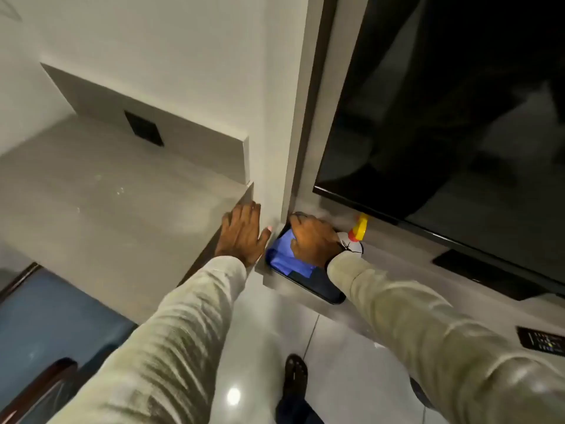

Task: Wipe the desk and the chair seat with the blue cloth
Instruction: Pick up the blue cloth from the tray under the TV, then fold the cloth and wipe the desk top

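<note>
Pale wall (189,50), dark television (452,111), glossy floor tiles (266,338).

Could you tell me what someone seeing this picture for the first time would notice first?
Most likely the right hand reaching onto the bright blue cloth, which lies on a dark tray on the low shelf under the big black TV screen at right. Next, the left hand pressed flat on the corner of the grey desk. A spray bottle with a yellow and red nozzle stands just behind the right hand.
</note>
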